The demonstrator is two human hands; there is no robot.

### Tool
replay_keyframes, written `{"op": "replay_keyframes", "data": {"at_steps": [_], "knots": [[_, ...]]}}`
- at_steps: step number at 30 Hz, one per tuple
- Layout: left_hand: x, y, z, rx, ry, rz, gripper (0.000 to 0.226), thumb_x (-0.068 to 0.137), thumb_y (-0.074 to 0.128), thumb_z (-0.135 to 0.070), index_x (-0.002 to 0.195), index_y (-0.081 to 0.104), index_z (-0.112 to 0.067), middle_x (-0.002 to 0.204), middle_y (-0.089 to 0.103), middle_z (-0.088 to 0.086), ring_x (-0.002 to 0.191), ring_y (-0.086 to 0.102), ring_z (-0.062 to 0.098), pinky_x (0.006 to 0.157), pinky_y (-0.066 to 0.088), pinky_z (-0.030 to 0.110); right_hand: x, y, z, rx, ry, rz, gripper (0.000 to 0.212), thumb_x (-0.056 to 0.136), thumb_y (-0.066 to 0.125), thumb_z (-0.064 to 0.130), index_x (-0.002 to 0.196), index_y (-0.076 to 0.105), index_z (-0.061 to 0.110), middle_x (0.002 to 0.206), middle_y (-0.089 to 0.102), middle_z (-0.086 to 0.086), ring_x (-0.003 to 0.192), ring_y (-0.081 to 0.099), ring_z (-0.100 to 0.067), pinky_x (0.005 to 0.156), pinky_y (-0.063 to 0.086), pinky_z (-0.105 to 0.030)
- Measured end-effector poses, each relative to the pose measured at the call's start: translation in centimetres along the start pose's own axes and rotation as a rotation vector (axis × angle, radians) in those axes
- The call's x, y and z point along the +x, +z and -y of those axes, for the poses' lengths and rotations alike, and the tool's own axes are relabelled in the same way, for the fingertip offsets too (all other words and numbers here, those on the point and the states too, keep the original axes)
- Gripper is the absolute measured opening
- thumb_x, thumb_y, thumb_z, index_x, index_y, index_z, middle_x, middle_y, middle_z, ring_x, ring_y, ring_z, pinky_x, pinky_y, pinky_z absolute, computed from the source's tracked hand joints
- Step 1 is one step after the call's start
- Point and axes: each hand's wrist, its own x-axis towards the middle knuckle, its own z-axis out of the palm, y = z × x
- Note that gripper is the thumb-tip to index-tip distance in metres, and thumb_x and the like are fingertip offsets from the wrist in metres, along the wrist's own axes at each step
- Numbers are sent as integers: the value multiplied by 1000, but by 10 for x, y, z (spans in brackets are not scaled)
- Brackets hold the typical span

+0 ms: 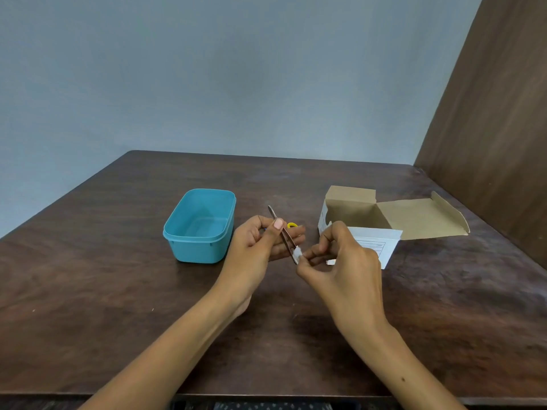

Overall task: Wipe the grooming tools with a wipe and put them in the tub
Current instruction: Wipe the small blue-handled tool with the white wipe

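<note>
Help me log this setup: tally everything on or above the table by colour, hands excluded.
Blue: 1, the tub
Metallic: 1, the tweezers
White: 1, the wipe
Brown and white: 1, the open cardboard box
Yellow: 1, a partly hidden item
Total: 5

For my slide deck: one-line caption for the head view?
Left hand holds tweezers while right hand wipes their tip with a wipe, beside a blue tub.

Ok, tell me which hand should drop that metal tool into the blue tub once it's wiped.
Left. The left hand already grips the metal tool and sits right beside the blue tub. The right hand pinches the wipe and is farther away.
</note>
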Motion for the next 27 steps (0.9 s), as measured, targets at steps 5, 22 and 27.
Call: {"op": "replay_keyframes", "data": {"at_steps": [5,22,27], "knots": [[-1,-3,-3,15,3,-2,15,97,46,-20,98,53,-6,102,74,11,97,70,20,89,54,34,3,3,2,35,3,7,46,67,75,14,68,33,31,60,64,7,58,65,-10,57,52,-38],[-2,-5,-5,94,-62,66,21,93,54,-16,102,69,-4,85,71,9,70,69,13,67,59,28,26,-10,4,196,-162,-70,14,77,74,4,87,75,13,78,71,7,76,66,-4,65,50,-8],[-3,-6,-8,116,-27,73,20,91,57,-14,97,71,-2,72,68,8,61,65,10,57,54,23,34,0,4,99,-226,-61,9,78,75,9,86,76,12,78,72,0,66,65,-6,63,49,-12]]}}
